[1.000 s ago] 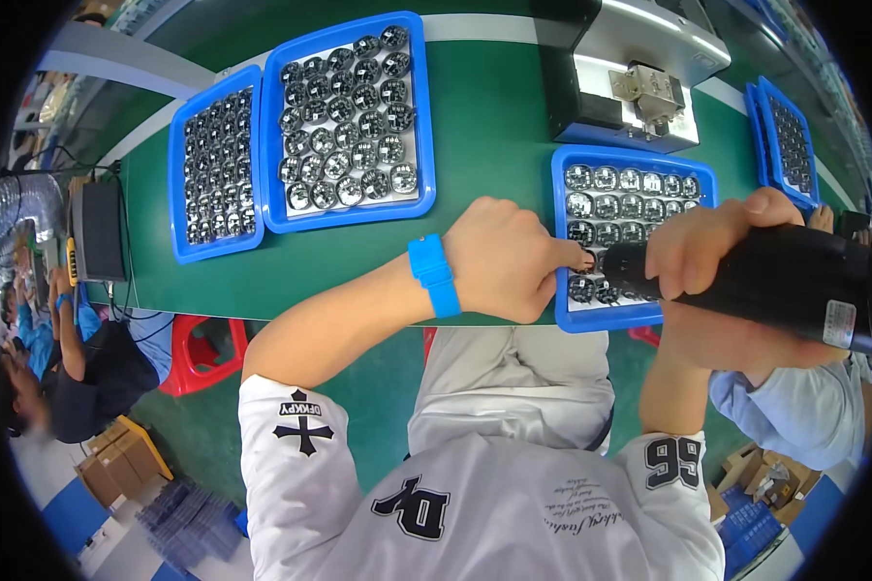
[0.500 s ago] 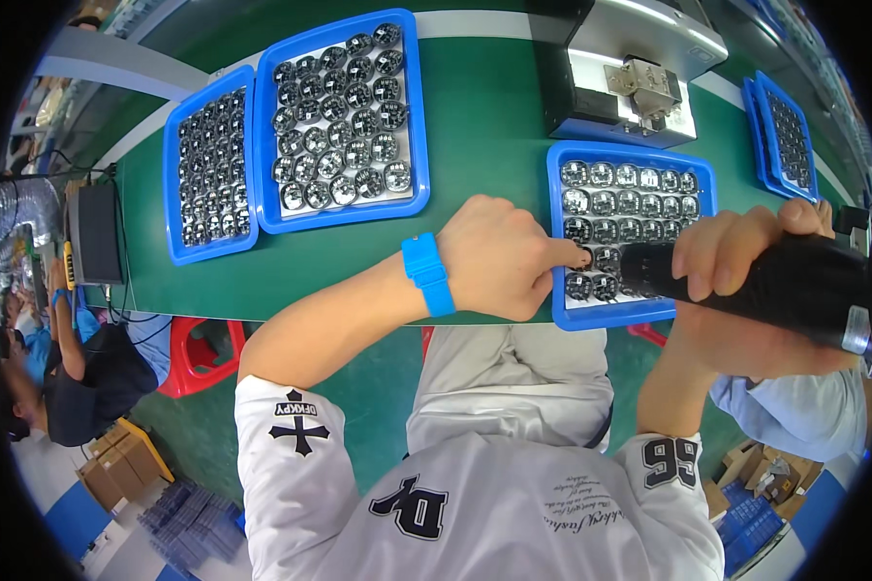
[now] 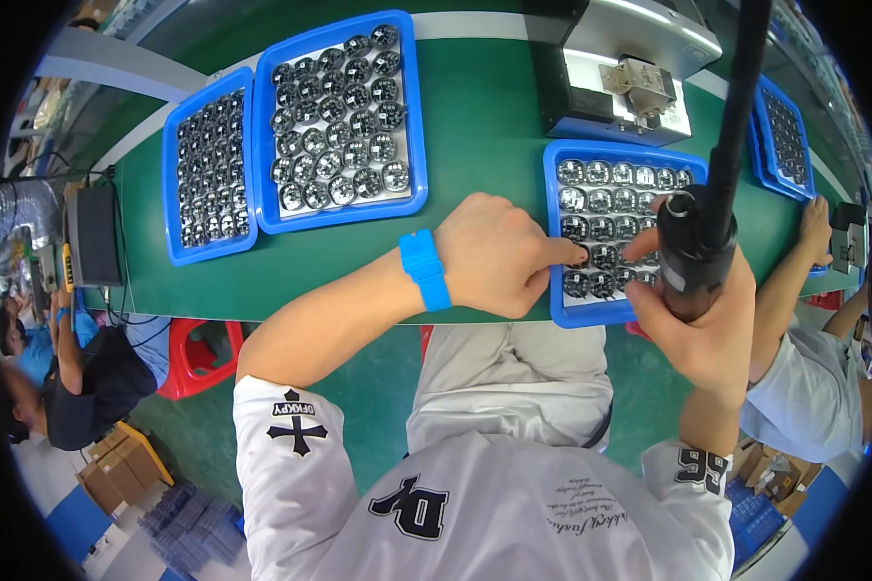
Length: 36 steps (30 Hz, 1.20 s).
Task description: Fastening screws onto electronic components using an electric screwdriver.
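My left hand (image 3: 497,254), with a blue band (image 3: 424,269) at its wrist, reaches over the near left rim of a blue tray (image 3: 554,208). Its index finger is stretched out and touches a shiny domed glassy piece (image 3: 576,256) there. The other fingers curl under, and whatever may be inside them is hidden. My right hand (image 3: 702,334) grips a black corded electric screwdriver (image 3: 696,266), held about upright over the tray's right side. Its cord (image 3: 741,97) runs up out of view. The right index finger and thumb spread toward the domed pieces. The tool's lower end is hidden.
Two more blue trays (image 3: 419,116) (image 3: 170,184) of domed pieces lie at the left of the green table (image 3: 475,107). A metal machine (image 3: 639,92) stands behind the near tray. At right, another person's hand (image 3: 816,232) is by stacked trays (image 3: 761,165). A red stool (image 3: 179,363) stands lower left.
My right hand has turned the electric screwdriver from lying sideways to about upright, and its index finger and thumb have come nearer the tray. My left hand has stayed at the same piece.
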Motion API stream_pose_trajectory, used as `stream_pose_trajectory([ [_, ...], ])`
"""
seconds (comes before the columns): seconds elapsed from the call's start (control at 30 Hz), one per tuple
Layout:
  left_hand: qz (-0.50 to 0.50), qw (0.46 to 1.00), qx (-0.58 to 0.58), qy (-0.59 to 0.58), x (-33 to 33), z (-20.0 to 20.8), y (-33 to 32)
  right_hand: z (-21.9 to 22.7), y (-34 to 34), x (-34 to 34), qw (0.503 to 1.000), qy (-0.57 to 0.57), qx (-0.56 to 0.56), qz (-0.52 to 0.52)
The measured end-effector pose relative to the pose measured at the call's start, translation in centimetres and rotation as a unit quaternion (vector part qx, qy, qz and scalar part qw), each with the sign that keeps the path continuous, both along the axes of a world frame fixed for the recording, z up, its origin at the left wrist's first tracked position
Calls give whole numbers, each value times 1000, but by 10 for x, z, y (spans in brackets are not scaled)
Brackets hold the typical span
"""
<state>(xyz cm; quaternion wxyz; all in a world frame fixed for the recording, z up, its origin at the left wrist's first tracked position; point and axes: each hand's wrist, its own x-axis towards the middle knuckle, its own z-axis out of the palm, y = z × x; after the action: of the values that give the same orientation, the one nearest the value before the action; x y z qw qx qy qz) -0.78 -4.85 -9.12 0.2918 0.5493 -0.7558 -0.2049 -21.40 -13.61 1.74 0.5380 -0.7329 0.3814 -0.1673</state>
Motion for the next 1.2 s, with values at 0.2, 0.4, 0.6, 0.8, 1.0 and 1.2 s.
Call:
stream_pose_trajectory([
  [0.2,-36,995,-46,82,6,-1,-3,-7,3,-10,998,-40,-29,-44],
  [0.4,-40,982,-57,173,7,11,1,-15,9,-25,991,-76,10,-107],
  [0.6,-49,957,-218,187,9,13,-2,-24,11,-45,986,-86,13,-145],
  [0.8,-52,948,-243,199,10,15,-1,-30,13,-54,985,-76,14,-153],
  [1.0,-52,955,-207,203,14,20,-1,-30,14,-57,983,-75,19,-164],
  [1.2,-33,972,-179,149,17,22,-1,-29,22,-57,982,-92,34,-160],
])
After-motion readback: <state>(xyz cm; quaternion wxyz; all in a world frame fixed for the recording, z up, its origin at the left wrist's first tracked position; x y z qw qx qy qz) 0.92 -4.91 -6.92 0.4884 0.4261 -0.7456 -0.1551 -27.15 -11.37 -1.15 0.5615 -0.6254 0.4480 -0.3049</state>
